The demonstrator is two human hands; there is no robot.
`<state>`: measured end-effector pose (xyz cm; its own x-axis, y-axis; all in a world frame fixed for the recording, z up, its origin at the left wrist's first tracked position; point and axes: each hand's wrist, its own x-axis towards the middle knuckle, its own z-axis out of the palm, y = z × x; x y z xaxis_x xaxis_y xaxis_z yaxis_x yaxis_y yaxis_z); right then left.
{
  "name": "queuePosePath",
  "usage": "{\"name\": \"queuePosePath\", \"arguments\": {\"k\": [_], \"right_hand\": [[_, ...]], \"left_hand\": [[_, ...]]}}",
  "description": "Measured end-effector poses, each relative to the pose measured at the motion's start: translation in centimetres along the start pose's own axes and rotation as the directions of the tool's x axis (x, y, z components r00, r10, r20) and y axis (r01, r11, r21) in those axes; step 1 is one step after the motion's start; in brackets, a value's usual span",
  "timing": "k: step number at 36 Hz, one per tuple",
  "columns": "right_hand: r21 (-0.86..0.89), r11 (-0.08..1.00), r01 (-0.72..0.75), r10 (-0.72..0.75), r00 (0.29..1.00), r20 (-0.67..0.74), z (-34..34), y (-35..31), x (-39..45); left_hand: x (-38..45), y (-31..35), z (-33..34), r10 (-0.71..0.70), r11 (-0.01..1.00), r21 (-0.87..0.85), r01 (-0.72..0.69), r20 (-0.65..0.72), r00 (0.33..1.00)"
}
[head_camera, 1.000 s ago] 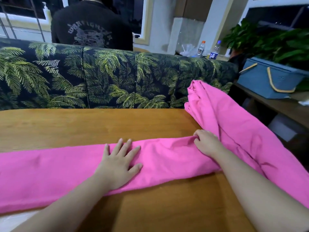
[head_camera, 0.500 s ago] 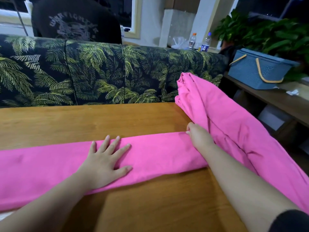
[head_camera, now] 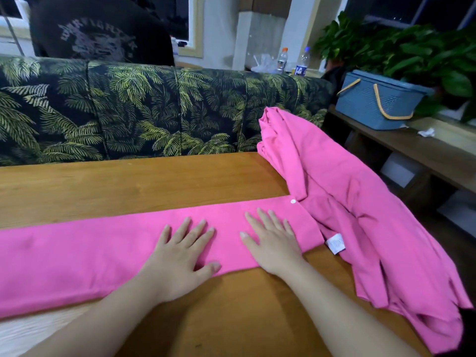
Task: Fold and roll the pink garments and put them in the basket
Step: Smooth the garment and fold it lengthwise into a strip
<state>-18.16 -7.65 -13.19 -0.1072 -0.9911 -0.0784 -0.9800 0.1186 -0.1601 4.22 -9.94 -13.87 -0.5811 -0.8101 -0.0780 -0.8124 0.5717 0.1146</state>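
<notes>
Garment: I see the pink garment lying on the table as a long folded band. Its long axis runs left to right across my view, the left end passing out of the picture, the right end meeting a loose bunched part.
Bunched part: that loose cloth spreads over the table's right edge. One end climbs toward the sofa, the other hangs off the near right corner.
Button: a white button sits where the band meets the bunched cloth.
Label: a white label shows just right of the band's end.
Left hand: my left hand lies flat on the band, palm down, fingers straight and slightly spread, pointing away from me.
Right hand: my right hand lies flat just beside it on the band's right end, fingers straight and close together, thumb out to the left. Neither hand pinches anything.
Basket: the blue basket with yellow handles stands on a side shelf to the right, well apart from the garment.
Sofa: a palm-print sofa backs the table's far edge.
Beyond: a person in a dark shirt behind the sofa, two bottles, and plants behind the basket.
</notes>
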Motion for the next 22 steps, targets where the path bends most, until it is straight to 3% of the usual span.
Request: {"name": "queuePosePath", "arguments": {"k": [9, 16, 18, 22], "right_hand": [[-0.029, 0.988, -0.149, 0.148, 0.988, -0.039, -1.0, 6.7, -0.6], [-0.157, 0.968, -0.196, 0.195, 0.981, -0.021, -1.6, 5.4, -0.6], [-0.201, 0.97, -0.134, 0.124, 0.99, -0.06, -1.6, 3.1, -1.1], [-0.022, 0.996, 0.088, -0.088, 0.996, -0.009, -0.9, -3.2, -1.8]], "left_hand": [[-3.0, -5.2, -0.5, -0.178, 0.983, -0.036, 0.178, -0.001, 0.984], [-5.1, -7.8, -1.0, -0.342, 0.94, 0.002, 0.342, 0.048, 0.939], [-4.9, -7.2, -1.2, -0.361, 0.932, -0.01, 0.362, 0.051, 0.931], [-4.8, -5.7, -1.1, -0.332, 0.943, -0.019, 0.333, 0.057, 0.942]]}}
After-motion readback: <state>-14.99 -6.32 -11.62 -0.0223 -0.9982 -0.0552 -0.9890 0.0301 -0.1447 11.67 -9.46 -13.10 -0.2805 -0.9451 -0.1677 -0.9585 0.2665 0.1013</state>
